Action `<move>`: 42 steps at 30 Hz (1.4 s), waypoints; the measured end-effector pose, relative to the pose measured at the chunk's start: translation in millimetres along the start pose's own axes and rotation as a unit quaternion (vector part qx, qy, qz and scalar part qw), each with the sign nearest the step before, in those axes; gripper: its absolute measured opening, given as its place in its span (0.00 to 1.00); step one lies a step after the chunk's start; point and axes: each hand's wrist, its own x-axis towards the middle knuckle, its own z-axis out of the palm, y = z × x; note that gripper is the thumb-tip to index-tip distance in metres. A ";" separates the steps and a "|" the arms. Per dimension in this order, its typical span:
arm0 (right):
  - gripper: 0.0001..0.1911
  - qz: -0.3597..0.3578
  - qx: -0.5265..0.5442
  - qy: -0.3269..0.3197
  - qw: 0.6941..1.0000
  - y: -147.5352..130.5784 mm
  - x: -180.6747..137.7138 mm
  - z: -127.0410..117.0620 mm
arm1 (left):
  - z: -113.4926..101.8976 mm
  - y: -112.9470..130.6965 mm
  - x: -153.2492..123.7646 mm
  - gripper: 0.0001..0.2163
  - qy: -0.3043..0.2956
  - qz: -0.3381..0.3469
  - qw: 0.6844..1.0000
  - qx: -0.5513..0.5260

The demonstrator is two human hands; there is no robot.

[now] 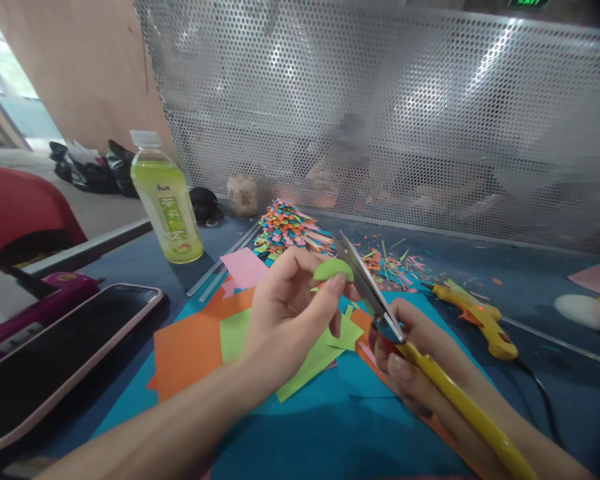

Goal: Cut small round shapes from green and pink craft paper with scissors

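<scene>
My left hand [287, 303] pinches a small green paper piece [333, 269] between thumb and fingers, held above the table. My right hand [420, 350] grips yellow-handled scissors [380, 313]; their blades point up and left and meet the green piece's right edge. Below the hands lie loose sheets of paper: orange [187, 350], light green [310, 360], pink [245, 267] and a large teal sheet [340, 420].
A pile of colourful paper strips [287, 227] and scattered scraps lie behind. A green drink bottle [166, 197] stands at left, a phone [55, 357] at near left, a yellow glue gun [480, 317] at right. A perforated metal screen [405, 120] walls off the table's far side.
</scene>
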 end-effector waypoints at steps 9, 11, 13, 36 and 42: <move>0.15 -0.020 -0.021 0.001 1.000 14.2 13.5 -11.7 | -2.0 0.1 5.4 0.07 0.051 0.015 0.999 0.006; 0.17 0.005 -0.026 -0.014 1.000 22.9 22.5 -19.5 | -2.5 0.4 6.5 0.07 0.054 0.005 0.999 -0.003; 0.18 0.012 -0.027 -0.034 0.999 28.6 26.8 -23.6 | -2.6 0.6 6.2 0.08 0.042 -0.011 0.999 -0.018; 0.14 -0.062 -0.080 0.005 0.995 10.3 3.0 -3.4 | 3.2 2.7 2.5 0.11 -0.005 -0.109 0.992 -0.066; 0.14 -0.049 -0.078 0.000 0.996 11.2 3.5 -4.9 | 2.8 2.3 1.6 0.12 -0.012 -0.113 0.991 -0.068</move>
